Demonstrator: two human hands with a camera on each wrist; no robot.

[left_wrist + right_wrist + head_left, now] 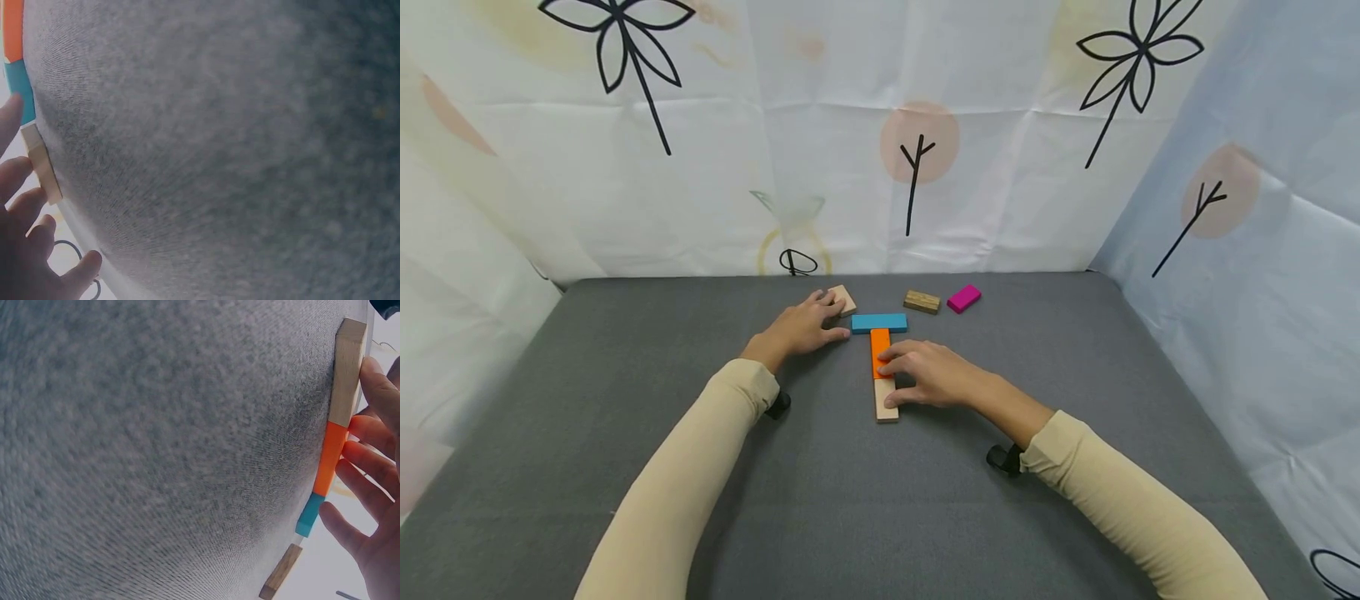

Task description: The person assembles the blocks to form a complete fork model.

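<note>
Three flat blocks form a T: a blue block [880, 322] lies crosswise, an orange block [880, 343] runs down from its middle, and a pale wooden block [886, 412] continues below, end to end. My right hand [938, 373] is over the stem from the right, fingertips at the orange block and thumb at the pale one's edge. Up at the left, my left hand [800, 328] has its fingers spread and touches a second pale wooden block [846, 299], its thumb beside the blue block's left end. That second block [41, 164] sits under the fingertips in the left wrist view.
A brown wood-grain block [922, 302] and a magenta block [964, 298] lie toward the table's back edge, right of the blue one. Grey cloth covers the table [820, 517]. A patterned white curtain [1000, 192] stands behind and at the sides.
</note>
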